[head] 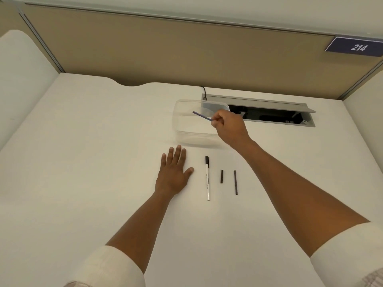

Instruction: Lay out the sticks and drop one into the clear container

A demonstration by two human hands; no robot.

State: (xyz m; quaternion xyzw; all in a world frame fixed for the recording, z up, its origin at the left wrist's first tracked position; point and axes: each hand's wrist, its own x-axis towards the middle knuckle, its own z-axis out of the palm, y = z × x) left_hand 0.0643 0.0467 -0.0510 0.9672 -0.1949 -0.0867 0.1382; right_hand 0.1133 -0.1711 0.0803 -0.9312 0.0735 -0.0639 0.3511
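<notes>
My right hand (229, 126) pinches a thin blue stick (202, 116) and holds it over a clear plastic container (187, 139) standing on the white desk (93, 162). Flat on the desk lies my left hand (173, 171), fingers straight, just in front of the container. To its right, side by side, are a white pen with a black cap (207, 178), a short black stick (222, 176) and a longer black stick (235, 182).
Behind the container an open cable hatch with a grey lid (269, 112) is set into the desk, with a black cable (204, 92) running in. A beige partition (165, 48) walls the back, with a sign reading 214 (357, 47).
</notes>
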